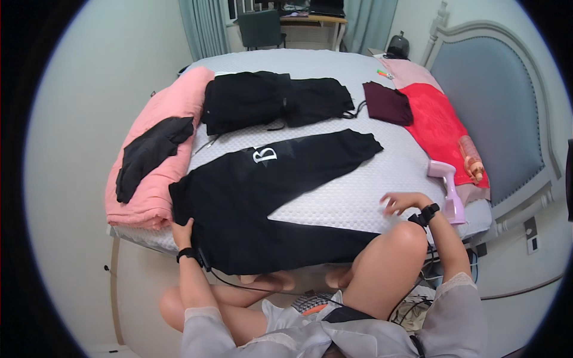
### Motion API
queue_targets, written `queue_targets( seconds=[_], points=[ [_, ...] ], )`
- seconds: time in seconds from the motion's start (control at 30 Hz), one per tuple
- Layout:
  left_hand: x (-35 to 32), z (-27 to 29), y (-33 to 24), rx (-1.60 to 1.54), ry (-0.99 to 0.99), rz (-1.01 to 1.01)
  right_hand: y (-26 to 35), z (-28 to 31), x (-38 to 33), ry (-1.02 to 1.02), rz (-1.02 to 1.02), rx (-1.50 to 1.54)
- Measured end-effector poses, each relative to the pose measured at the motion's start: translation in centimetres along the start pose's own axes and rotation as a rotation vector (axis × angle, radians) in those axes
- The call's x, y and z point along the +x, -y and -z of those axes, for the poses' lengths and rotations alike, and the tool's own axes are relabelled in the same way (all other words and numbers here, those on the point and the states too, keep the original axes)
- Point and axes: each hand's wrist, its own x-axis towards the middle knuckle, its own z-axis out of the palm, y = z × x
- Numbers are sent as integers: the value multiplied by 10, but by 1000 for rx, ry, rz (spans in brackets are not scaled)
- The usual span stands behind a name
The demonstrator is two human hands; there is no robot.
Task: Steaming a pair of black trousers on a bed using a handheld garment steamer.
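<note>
Black trousers (239,197) lie spread on the bed, both legs pointing right, with a white printed mark on the far leg. At their near waist corner my left hand (182,232) holds the edge, thumb on top and the other fingers mostly hidden. My right hand (406,203) hovers over the bed beyond the near leg's end, fingers apart and holding nothing. Just right of it stands a pale purple handheld garment steamer (449,194) by the bed's edge. My raised knee (394,247) covers part of the near trouser leg's end.
More black garments (274,101) lie across the far side. A dark garment (155,155) rests on a folded pink quilt (143,212) at left. At right are a folded maroon garment (387,104), red cloth (433,125), an orange-tinted bottle (473,162) and the headboard (489,101). Cables (256,290) run near my legs.
</note>
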Motion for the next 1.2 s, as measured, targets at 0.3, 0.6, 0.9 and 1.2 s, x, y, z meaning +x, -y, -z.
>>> queue_targets(
  seconds=[0.3, 0.6, 0.9, 1.2],
  points=[
    [12, 57, -33, 234, 717, 231, -1, 15, 66, 297, 13, 378],
    [59, 57, -25, 219, 897, 309, -13, 106, 181, -735, -2, 969],
    [47, 11, 4, -585, 589, 73, -11, 123, 162, -1500, 654, 503],
    [55, -3, -89, -600, 544, -20, -137, 86, 76, -1599, 604, 749]
  ],
)
